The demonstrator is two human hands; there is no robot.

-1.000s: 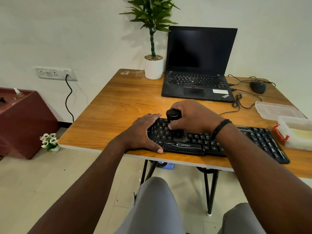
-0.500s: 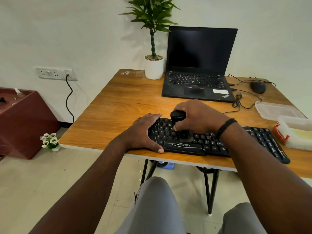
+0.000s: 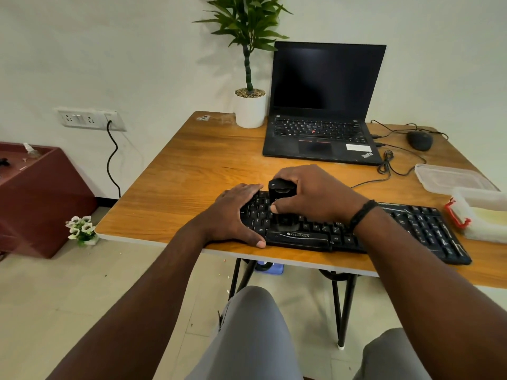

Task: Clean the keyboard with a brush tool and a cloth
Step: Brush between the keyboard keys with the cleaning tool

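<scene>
At the near edge of the table (image 3: 175, 185) lies a black keyboard (image 3: 411, 226) lettered ZEBRONICS, its left end under the flat, open left hand (image 3: 233, 215), the right hand (image 3: 312, 193) clamped round an upright black brush tool (image 3: 281, 187) on its keys, and farther off a ThinkPad-marked laptop (image 3: 323, 105).

"ZEBRONICS" on the black keyboard's (image 3: 406, 229) front edge, "ThinkPad" on the laptop's (image 3: 323, 105) palm rest.

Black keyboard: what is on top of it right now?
On the keyboard: the left hand pressed flat on its left end, and the brush tool upright, gripped by the right hand. The bristle tips and keys beneath both hands are hidden.
</scene>
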